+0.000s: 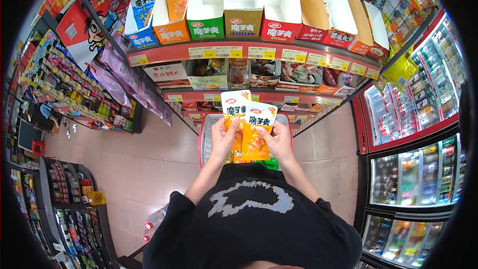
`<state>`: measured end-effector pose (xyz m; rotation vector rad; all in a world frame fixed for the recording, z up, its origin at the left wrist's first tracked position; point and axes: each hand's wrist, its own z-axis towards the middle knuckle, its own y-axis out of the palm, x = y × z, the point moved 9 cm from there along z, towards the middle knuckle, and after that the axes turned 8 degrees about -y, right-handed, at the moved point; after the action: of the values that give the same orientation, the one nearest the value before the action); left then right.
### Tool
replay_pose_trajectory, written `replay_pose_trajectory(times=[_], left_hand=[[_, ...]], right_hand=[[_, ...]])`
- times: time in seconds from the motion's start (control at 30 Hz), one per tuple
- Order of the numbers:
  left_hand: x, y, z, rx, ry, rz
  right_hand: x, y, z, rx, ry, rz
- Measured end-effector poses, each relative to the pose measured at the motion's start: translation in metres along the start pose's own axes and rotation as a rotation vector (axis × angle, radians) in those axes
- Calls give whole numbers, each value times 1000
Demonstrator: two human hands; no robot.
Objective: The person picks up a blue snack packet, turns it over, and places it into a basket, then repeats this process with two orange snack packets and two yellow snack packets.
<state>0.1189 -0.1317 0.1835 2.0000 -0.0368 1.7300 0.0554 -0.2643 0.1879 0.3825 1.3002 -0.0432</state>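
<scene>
Two orange-and-white snack packets are held up side by side in front of the shelf. My left hand (223, 138) pinches the left packet (234, 102), its thumb on the front. The right packet (258, 142) overlaps it and is gripped by my right hand (277, 142), thumb on the front too. Below and behind both packets is a basket (203, 142) with a red and grey rim. Something green (271, 164) and more orange packaging show inside it, mostly hidden.
Ahead, a shelf (179, 52) carries open display boxes; the blue box (142, 39) and orange box (172, 31) hold packets. Lit drink coolers (366, 169) stand at right, snack racks (74, 164) at left. Bottles (154, 221) sit on the floor at lower left.
</scene>
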Motion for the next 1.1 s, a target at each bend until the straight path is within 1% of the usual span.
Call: replay_pose_trajectory(times=[0.4, 0.6, 0.8, 0.9, 1.1], left_hand=[[-4, 1, 2, -1, -10, 0], [-8, -3, 3, 16, -34, -9], [-10, -2, 3, 18, -57, -30], [-7, -1, 2, 14, -70, -54], [11, 8, -6, -41, 10, 17]], right_hand=[[3, -3, -1, 21, 18, 33], [13, -7, -1, 5, 60, 55], [5, -7, -1, 38, 52, 69], [-2, -13, -1, 83, 16, 23], [11, -18, -2, 66, 76, -21]])
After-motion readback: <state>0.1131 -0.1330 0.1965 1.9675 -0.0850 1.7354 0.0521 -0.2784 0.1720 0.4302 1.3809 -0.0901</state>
